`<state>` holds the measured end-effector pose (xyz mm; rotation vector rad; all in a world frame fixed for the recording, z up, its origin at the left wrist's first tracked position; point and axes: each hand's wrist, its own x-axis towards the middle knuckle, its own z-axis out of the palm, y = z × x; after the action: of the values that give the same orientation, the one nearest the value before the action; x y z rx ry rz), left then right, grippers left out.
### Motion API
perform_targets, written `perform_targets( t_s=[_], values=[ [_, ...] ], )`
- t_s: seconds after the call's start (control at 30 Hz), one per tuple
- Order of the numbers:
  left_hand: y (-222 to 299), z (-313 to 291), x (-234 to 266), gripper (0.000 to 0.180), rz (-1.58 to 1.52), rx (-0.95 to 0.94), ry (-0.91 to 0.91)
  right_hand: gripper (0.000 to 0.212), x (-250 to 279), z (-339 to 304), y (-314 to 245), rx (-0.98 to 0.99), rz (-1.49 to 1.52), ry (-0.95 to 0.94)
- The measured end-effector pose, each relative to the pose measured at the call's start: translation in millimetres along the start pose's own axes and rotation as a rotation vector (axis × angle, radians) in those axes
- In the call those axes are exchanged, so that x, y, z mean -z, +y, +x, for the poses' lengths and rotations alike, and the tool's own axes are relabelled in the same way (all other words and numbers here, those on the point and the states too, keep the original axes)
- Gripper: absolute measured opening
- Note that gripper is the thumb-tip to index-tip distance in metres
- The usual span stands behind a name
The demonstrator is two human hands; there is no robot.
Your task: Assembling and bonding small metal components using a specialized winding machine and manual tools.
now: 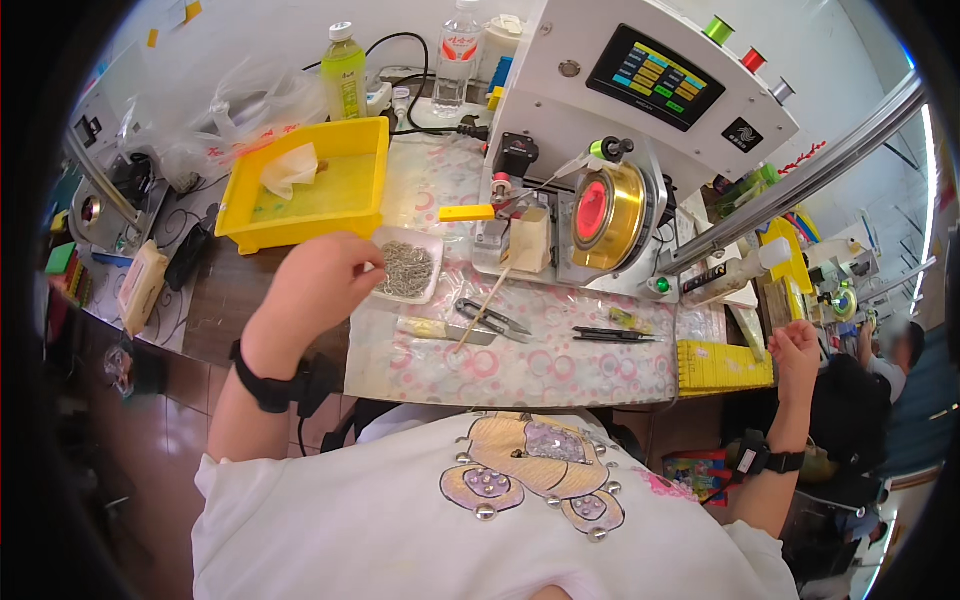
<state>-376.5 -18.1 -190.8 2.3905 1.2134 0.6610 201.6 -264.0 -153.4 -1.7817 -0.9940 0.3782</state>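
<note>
My left hand [322,285] is held at the left rim of a small white dish [437,247] full of short metal pieces [405,268]. Its thumb and fingertips are pinched together, and whatever may be between them is too small to make out. At the right end of the table, my right hand [795,352] is raised beside a yellow block with ruled markings [724,367]. Those fingers are curled together too, with their contents hidden. Pliers [492,318], a knife with a pale handle [445,331], a thin wooden stick [481,309] and black tweezers [613,335] lie on the patterned table cover.
A white machine with a screen [655,77] and a gold spool [608,217] stands at the back. To the left is a yellow tray [302,234] holding crumpled tissue. Two bottles [344,75] stand behind. A metal post [790,185] slants across the right side; people sit beyond it.
</note>
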Motion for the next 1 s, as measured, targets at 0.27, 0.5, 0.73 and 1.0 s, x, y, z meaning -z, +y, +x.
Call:
perform_targets(
  t_s=[0.27,0.5,0.73,1.0],
  values=[
    [-19.5,21.9,-51.9,0.015,0.261,-0.174,0.028,0.029,56.8,-7.4,98.2,-0.059,-0.567,0.126],
    [-27.5,31.0,-55.7,0.014,0.302,-0.177,-0.003,0.022,-8.1,-43.6,-69.3,-0.18,-1.147,-0.523],
    [-33.4,28.0,-54.4,0.008,0.353,-0.171,-0.005,0.025,-118.6,-31.8,-200.0,0.34,-0.974,-0.778],
    [-37.0,34.8,-59.1,0.002,0.397,-0.219,-0.039,0.02,-269.2,-4.1,-247.3,1.003,-0.691,-0.738]
  ],
)
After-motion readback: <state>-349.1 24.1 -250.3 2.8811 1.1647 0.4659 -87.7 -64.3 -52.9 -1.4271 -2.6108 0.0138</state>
